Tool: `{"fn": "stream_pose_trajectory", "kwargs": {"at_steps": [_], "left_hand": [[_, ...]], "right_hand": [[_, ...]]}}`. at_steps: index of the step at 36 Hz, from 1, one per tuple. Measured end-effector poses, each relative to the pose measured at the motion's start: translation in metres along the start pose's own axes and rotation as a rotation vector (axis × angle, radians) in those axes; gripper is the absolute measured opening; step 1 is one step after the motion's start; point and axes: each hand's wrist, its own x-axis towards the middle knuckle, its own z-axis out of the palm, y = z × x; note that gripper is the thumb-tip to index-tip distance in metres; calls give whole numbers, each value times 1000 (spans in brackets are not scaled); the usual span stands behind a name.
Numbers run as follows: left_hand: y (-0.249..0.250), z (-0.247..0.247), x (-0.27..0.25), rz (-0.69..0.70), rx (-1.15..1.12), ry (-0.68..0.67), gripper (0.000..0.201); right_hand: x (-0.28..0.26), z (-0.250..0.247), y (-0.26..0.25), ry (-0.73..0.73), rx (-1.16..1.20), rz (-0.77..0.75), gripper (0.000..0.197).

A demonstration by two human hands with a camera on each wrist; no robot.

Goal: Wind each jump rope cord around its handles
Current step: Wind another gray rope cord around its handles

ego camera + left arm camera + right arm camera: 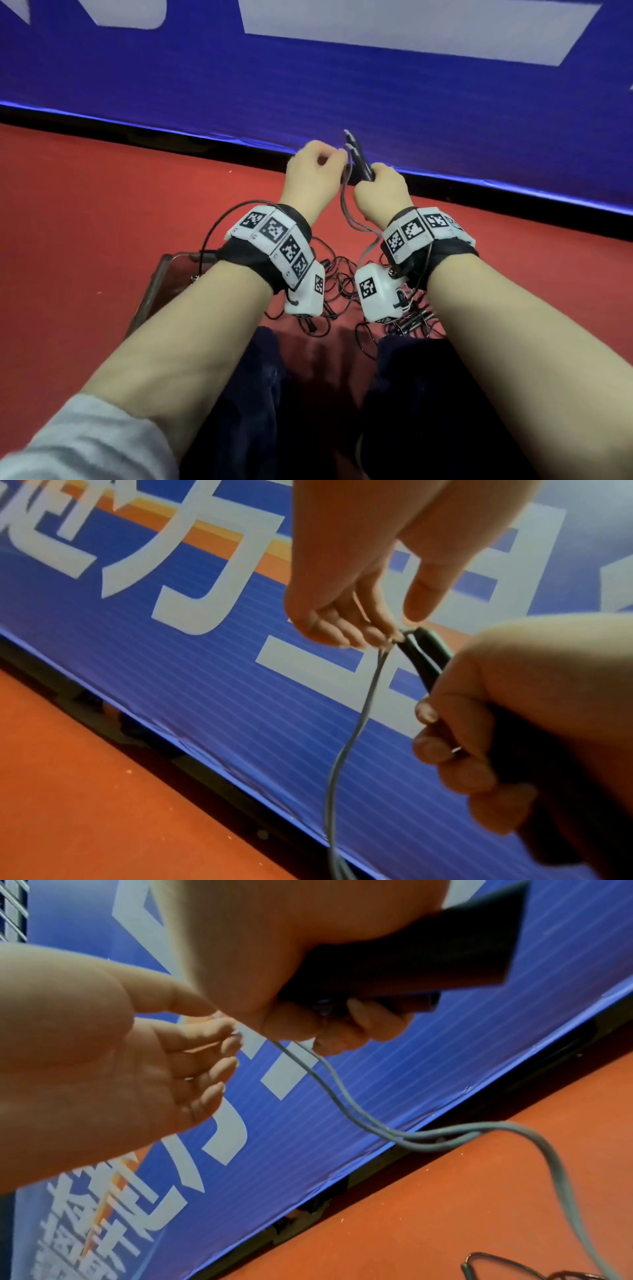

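Head view: both forearms reach forward over a red floor (102, 212) toward a blue banner (376, 102) with pale lettering. The right hand (382, 192) is closed in a fist around a pair of black handles (358, 159), which rise out of the top of the fist and tilt up and to the left. The left hand (313, 174) sits just beside the handles, on their left, fingers curled inward toward them. A grey cord (346, 205) drops in two strands through the gap between the two hands and runs down past the right wrist.

Left wrist view: the left hand (346, 588) pinches the grey cord (359, 723) with its fingertips (383, 637) right at the narrow upper end of the handles (423, 653); the thumb points downward, apart from the cord. The doubled cord hangs straight below the pinch. The right hand (514, 723) wraps the lower part of the handles, fingers curled over them.

Right wrist view: the right hand (291, 974) grips the handles (411, 955), whose wide butt end protrudes to the right. The cord (342, 1096) leaves the space between the hands as two strands, sags, then bends away over the floor. The left hand (120, 1069) shows its palm, fingers bent, the upper fingertips meeting at the cord.

Head view, lower centre: a tangle of black ropes (339, 284) lies on the floor beneath the wrists, beside a clear bin (161, 284) at the left.
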Motion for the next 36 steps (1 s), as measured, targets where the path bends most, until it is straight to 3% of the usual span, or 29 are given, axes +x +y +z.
{"fn": "stream_pose_trajectory", "kwargs": {"at_steps": [2, 4, 10, 15, 19, 26, 30, 33, 36], "left_hand": [[7, -2, 1, -123, -72, -151, 34], [11, -4, 0, -187, -81, -255, 36], [2, 13, -11, -14, -132, -319, 31], [7, 22, -8, -32, -290, -225, 41], [4, 24, -1, -90, -439, -210, 22], [6, 22, 4, -104, -557, -177, 17], [7, 23, 4, -90, -499, -182, 25], [7, 26, 2, -66, -446, -177, 30], [7, 30, -1, -51, -414, -191, 26]], "right_hand": [[1, -6, 0, 23, 21, 25, 20], [0, -13, 2, 45, 2, 35, 22], [-15, -14, 7, 84, -113, -83, 13], [-16, -11, 5, 93, -180, -149, 19], [-15, -13, 8, 67, -179, -180, 24], [-11, -11, 7, 68, -164, -220, 36], [-7, -11, 10, 80, -185, -211, 14], [-6, -13, 11, 103, -240, -208, 22], [-7, -18, 13, 84, -235, -152, 11]]}}
